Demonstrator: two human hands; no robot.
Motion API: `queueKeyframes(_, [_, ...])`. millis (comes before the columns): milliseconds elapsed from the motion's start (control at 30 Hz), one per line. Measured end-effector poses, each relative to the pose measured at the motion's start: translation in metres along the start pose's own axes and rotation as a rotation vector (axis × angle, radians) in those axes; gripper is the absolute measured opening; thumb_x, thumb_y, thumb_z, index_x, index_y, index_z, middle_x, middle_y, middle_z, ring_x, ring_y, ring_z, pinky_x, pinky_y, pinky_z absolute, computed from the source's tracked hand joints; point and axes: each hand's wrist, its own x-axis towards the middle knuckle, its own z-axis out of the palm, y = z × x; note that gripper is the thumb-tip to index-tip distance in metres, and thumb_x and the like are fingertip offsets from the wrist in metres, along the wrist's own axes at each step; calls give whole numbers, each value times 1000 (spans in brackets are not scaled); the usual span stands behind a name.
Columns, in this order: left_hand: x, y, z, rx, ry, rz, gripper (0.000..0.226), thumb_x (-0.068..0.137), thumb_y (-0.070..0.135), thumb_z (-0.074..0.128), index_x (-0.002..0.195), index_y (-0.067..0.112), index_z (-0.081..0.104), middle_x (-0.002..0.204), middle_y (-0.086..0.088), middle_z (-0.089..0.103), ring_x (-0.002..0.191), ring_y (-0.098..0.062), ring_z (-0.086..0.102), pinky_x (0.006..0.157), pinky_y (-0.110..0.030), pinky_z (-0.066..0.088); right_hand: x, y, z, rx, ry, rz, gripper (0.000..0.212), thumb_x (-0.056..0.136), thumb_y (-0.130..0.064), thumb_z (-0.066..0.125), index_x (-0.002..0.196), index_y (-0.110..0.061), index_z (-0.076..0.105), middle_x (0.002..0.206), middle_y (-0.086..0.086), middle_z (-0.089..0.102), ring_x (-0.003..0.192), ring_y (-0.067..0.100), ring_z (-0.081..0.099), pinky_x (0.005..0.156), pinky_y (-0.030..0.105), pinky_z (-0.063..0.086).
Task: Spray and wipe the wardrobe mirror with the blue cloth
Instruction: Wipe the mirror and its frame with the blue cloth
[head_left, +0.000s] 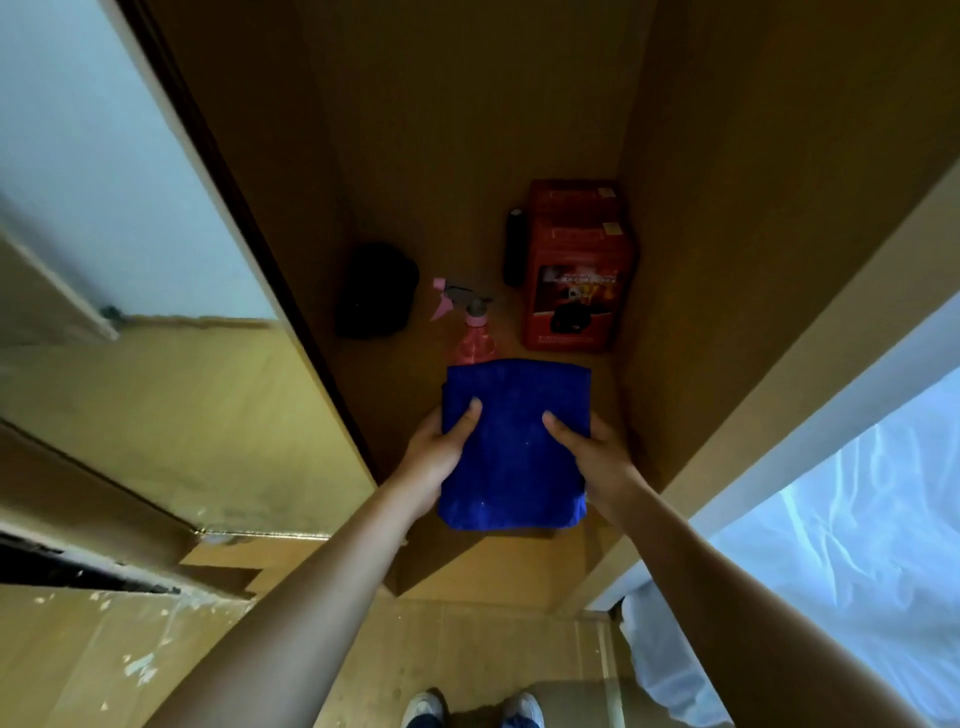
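Head view: left hand (441, 452) and right hand (592, 457) each pinch a side edge of the folded, soft blue cloth (514, 452), thumbs on top, above the wardrobe shelf (415, 379). Light and limp; one-handed holding should suffice. Behind it stands the pink translucent spray bottle (474, 338), mid-shelf.

I see the cloth (514, 447) on the wardrobe floor (395, 374), held between both hands; spray bottle (474, 332) just behind it, box (574, 270) behind right, bag (376, 291) behind left.
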Motion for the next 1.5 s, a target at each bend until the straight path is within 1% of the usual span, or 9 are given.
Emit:
queueKeyframes(267, [-46,24,-13,59,-64,94,20,93,53,51,102,37,59,98,12,67,88,-12,63,63,-32,49,-52,-19,24,-45,124,-242,19,91,-39,62,109,-30,60,102,-12,70,88,5,69,71,23,53])
queueKeyframes(367, [-65,24,-25,127,-104,154,16,93,54,51,98,40,57,96,17,64,85,-6,60,63,-30,46,-79,-17,39,-45,206,-310,24,92,-40,61,109,-23,61,100,-6,72,85,9,71,72,27,56])
queueKeyframes(533, [-100,16,-63,158,-172,272,15,91,54,54,97,41,59,101,16,66,94,-9,61,81,-34,51,-132,-2,81,-31,322,-407,28,92,-41,61,109,-20,62,98,-6,73,85,12,71,76,33,57])
queueKeyframes(700, [-138,21,-107,148,-230,345,23,86,58,57,103,43,62,110,13,67,103,-15,61,90,-40,48,-187,13,131,8,396,-501,25,94,-37,58,113,-21,60,99,-11,71,86,5,68,68,20,53])
queueKeyframes(1000, [-195,62,-161,29,-85,553,17,92,47,58,97,32,65,100,11,70,93,-12,66,78,-31,51,-228,-31,192,-41,347,-674,30,90,-34,65,118,-29,52,107,-12,66,91,2,66,66,19,54])
queueKeyframes(1167, [-219,95,-179,-8,29,660,15,92,49,56,100,38,62,103,15,68,99,-11,64,84,-32,52,-237,-71,218,-79,300,-757,57,87,-37,69,133,-36,37,118,-16,58,101,4,63,84,32,57])
queueKeyframes(1333, [-244,123,-193,27,44,781,22,92,49,55,102,32,64,95,17,71,88,-4,65,76,-26,51,-243,-93,239,-185,419,-950,86,84,-28,75,138,-59,14,147,-6,32,130,15,42,104,42,44])
queueKeyframes(1433, [-254,138,-199,83,44,875,22,93,43,57,103,25,64,95,11,71,87,-5,65,76,-24,51,-251,-96,263,-408,587,-1136,79,89,-22,69,140,-52,18,155,-6,13,141,8,15,110,43,32])
queueKeyframes(1500, [-258,149,-203,114,51,910,22,93,41,58,102,22,64,93,8,71,85,-7,65,74,-21,50,-253,-90,282,-538,573,-1258,66,95,-24,60,145,-42,22,157,-6,10,145,8,7,114,48,27])
